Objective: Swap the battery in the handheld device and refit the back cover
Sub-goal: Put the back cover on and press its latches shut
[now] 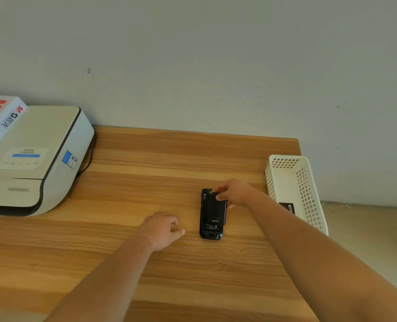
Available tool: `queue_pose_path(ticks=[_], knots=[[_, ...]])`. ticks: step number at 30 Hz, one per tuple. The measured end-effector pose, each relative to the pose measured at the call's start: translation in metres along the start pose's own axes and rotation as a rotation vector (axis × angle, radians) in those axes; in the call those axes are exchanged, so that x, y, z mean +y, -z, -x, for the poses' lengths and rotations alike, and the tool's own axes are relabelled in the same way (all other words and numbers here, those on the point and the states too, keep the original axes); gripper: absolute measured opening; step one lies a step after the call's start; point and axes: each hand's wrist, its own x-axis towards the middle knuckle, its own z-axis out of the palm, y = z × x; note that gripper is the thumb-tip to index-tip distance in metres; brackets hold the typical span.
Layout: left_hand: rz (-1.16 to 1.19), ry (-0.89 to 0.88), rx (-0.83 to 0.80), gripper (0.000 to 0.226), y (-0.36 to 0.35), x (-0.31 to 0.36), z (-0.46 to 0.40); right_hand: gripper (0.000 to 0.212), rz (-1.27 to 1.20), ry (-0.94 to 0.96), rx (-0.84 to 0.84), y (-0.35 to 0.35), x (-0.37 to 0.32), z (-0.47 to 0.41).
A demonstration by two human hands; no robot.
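The black handheld device [211,231] lies face down on the wooden table [146,159], long axis running away from me. A black back cover [212,210] sits skewed over its upper part, and a label shows below the cover's lower edge. My right hand [233,192] pinches the cover's far right corner, fingers curled over it. To the left of the device my left hand [163,227] rests on the table, fingers loosely bent, holding nothing and not touching the device. A dark flat object [288,208], possibly a battery, lies in the white basket.
A white perforated plastic basket [309,196] stands at the table's right edge. A white printer [37,159] with a black cable fills the left side, with a white box [0,115] on top. A grey wall runs behind the table.
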Motion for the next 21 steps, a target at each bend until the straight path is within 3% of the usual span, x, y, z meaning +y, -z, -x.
queue_pose_path(ticks=[21], knots=[[-0.015,-0.003,0.011,0.044,0.001,-0.005,-0.009,0.034,0.205,0.020,0.069,-0.025,0.010,-0.004]])
